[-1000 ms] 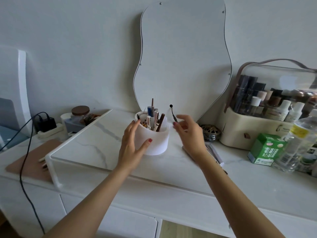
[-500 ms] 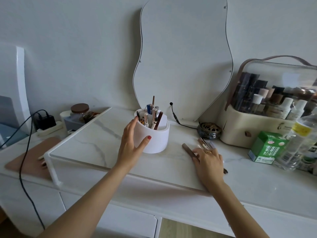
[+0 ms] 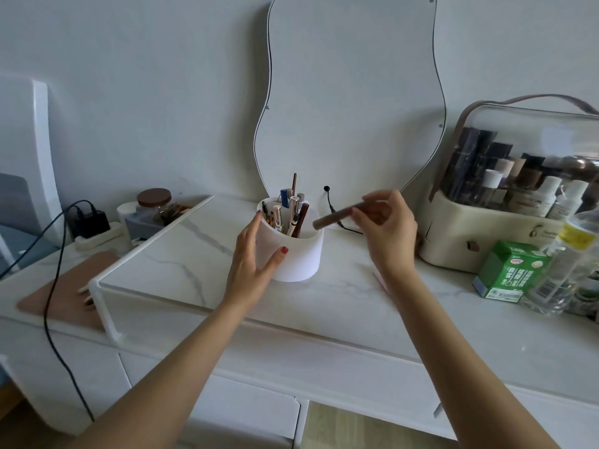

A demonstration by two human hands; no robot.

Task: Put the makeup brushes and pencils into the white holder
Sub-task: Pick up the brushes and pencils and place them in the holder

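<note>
The white holder [image 3: 299, 257] stands on the marble desk top in front of the mirror, with several pencils and brushes [image 3: 289, 211] upright inside it. My left hand [image 3: 254, 265] cups the holder's left side, thumb on its front wall. Just right of the holder's rim, my right hand [image 3: 387, 228] pinches a brown pencil [image 3: 334, 218]. The pencil is held nearly level, its free end pointing left toward the holder's opening. A pale pink item [image 3: 381, 280] shows on the desk under my right wrist, mostly hidden.
A wavy mirror [image 3: 350, 92] leans on the wall behind the holder. A clear-lidded cosmetics case [image 3: 518, 202] sits at right, with a green carton [image 3: 509, 270] and plastic bottle [image 3: 564, 270] in front. At left are a charger with black cable [image 3: 89, 218] and a brown-lidded jar [image 3: 154, 202].
My right hand went down to the desk right of the holder, closed on the brown pencil, and has lifted it up beside the holder's rim. The left hand stayed on the holder.
</note>
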